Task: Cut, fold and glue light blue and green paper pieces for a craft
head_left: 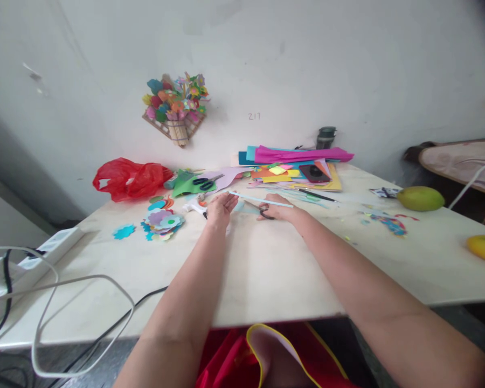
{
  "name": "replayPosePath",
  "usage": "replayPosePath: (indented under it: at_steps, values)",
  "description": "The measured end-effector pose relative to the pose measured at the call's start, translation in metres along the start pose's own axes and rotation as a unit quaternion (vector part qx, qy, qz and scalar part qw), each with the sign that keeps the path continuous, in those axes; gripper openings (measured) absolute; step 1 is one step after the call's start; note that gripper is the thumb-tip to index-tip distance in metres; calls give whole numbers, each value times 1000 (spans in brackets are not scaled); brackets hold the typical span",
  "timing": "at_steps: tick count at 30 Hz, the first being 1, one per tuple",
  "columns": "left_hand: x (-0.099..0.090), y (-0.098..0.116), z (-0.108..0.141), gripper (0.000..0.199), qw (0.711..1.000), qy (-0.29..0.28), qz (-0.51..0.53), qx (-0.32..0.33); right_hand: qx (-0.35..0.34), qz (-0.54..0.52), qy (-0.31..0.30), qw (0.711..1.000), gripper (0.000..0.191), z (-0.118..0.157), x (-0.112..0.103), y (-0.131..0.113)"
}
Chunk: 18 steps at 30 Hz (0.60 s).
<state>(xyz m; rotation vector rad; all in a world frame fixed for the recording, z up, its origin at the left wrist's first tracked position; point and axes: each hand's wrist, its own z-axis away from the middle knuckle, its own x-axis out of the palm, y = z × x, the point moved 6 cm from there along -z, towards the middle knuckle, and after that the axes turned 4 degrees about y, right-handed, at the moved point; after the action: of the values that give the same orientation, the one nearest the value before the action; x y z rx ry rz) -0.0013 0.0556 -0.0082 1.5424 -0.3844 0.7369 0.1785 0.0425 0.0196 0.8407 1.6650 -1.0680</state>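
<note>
The person's left hand (222,210) pinches one end of a light blue strip (262,199), which stretches across above the table (267,285) toward the right hand (278,207). The right fingers are curled around the handles of a pair of scissors (267,215), its blades pointing left, below the strip; whether the blades are parted is unclear. Paper flower cut-outs (161,220) lie piled left of the left hand, and a black pen (317,195) lies beyond the right.
</note>
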Motion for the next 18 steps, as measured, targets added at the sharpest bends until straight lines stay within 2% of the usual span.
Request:
replayPosePath:
  at_steps: [5, 7, 10, 15, 16, 18]
  values:
    - [3, 0, 1, 3, 1000, -21, -9, -2, -94, -82, -59, 990, 30, 0, 6, 4]
    - [4, 0, 1, 4, 1000, -26, -10, 3, -103, -79, -50, 990, 30, -2, 8, 3]
    - [3, 1, 1, 6, 1000, -24, -9, 9, -89, -50, -4, 995, 28, -6, 8, -1]
    - [2, 2, 1, 5, 1000, -21, -8, 11, -123, -146, -70, 979, 27, -4, 15, -10]
    - [3, 2, 1, 5, 1000, -18, -8, 10, -120, -174, -60, 976, 29, -4, 12, -9]
    - [4, 2, 2, 5, 1000, -13, -8, 9, -88, -226, -3, 970, 28, -6, 4, -4]
